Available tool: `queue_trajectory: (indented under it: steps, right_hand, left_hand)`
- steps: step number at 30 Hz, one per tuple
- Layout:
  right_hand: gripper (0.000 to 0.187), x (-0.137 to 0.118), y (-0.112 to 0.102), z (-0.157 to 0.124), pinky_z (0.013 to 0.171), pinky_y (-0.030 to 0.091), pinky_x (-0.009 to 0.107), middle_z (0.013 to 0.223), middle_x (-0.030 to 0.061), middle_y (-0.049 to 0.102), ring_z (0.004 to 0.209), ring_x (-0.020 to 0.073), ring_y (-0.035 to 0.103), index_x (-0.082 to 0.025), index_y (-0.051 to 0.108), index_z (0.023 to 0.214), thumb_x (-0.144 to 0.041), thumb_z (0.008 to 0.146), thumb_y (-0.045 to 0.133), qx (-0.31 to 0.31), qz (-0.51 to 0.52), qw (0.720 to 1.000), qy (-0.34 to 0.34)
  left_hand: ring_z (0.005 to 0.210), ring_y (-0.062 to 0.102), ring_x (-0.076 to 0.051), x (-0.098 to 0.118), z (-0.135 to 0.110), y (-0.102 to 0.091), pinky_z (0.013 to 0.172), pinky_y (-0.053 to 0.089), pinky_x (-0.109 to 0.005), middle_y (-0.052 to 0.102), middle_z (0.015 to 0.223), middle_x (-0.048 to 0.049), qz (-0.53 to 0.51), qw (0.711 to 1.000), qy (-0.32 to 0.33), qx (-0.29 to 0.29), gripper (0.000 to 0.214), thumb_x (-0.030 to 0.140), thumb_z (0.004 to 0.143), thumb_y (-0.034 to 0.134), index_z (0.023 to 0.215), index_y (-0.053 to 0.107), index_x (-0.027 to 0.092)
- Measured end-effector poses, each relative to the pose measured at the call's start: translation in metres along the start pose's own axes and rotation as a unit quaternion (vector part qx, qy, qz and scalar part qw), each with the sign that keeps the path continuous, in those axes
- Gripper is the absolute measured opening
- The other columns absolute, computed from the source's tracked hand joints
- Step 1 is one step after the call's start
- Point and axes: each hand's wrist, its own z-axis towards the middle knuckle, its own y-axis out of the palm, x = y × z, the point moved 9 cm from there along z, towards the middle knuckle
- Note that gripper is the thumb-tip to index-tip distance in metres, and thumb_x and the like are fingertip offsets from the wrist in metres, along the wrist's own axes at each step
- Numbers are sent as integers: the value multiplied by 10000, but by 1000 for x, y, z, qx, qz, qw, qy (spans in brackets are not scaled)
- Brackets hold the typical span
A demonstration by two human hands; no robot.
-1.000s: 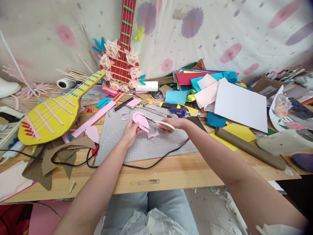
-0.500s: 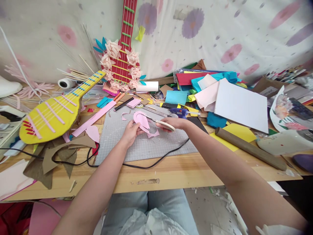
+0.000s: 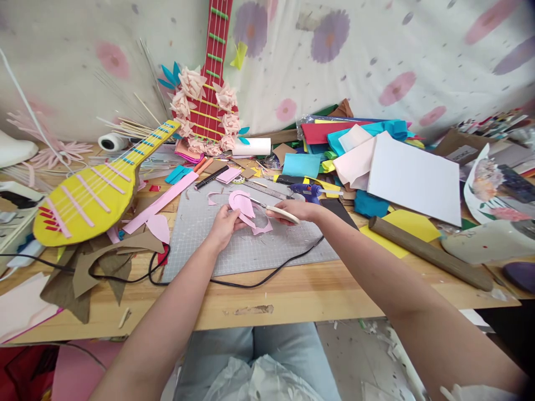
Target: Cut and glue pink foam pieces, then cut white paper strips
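Note:
My left hand (image 3: 227,225) pinches a pink piece of paper (image 3: 242,204) with a rounded outline, held just above the grey cutting mat (image 3: 234,259). In my right hand (image 3: 297,211) is a pair of scissors (image 3: 283,215) with pale handles, closed round by my fingers. The scissor blades point left and meet the right side of the pink paper. A curved pink strip (image 3: 263,225) hangs or lies under the paper, by the blades. One small pink scrap (image 3: 212,198) rests on the mat at the upper left.
A blue glue gun (image 3: 307,192) lies behind my right hand. Left stands a yellow paper lute (image 3: 86,203); behind it, a red flowered instrument (image 3: 211,111). A black cable (image 3: 267,283) crosses the mat's front. Coloured sheets, a white board (image 3: 413,178) and a brown roll (image 3: 430,253) fill the right.
Both hands, the scissors and the pink paper stay in nearly the same place. The view has shifted very slightly.

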Motion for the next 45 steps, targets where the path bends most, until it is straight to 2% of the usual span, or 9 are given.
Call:
queue_trajectory:
  steps: [9,17,21,27,39,45]
  right_hand:
    - [534,5,0,4,470,303,225,523,-27,445,447,69,387,-174,399,601,-700,676,450,-8,43,999,-3]
    - [551,2,2,0,483,322,228,527,-15,461,470,79,400,-173,416,591,-715,692,411,-27,24,999,-2]
    - [552,7,0,-1,474,322,227,531,-13,471,469,83,410,-173,437,606,-719,683,422,-29,21,999,13]
    - [552,1,0,-8,467,337,222,543,-8,487,458,77,420,-164,472,641,-710,695,422,-57,23,998,24]
    - [562,2,-6,-4,464,329,218,541,-8,480,457,71,420,-160,452,634,-720,672,451,-14,20,999,23]
    - [553,-1,-3,-11,479,334,230,548,-8,478,462,77,409,-165,454,649,-717,683,436,-50,15,998,32]
  left_hand:
    - [689,666,-160,0,0,0,663,539,-316,659,691,-35,7,1000,-3,-4,133,158,798,474,924,434,153]
    - [671,661,-168,0,-1,-1,689,541,-366,661,734,-40,15,1000,1,-5,187,189,758,532,927,458,152]
    - [683,664,-176,0,-1,1,691,541,-379,659,716,-34,19,1000,2,-19,187,182,765,514,939,449,158]
    - [655,661,-175,1,-2,2,686,542,-391,646,669,-13,50,999,9,-6,151,166,777,492,911,422,172]
    - [685,665,-185,2,-1,0,689,542,-396,652,687,-21,46,999,7,-14,169,197,776,512,922,429,179]
    - [714,665,-211,3,0,-2,692,542,-427,626,639,-5,61,998,2,6,155,164,752,512,887,437,179]
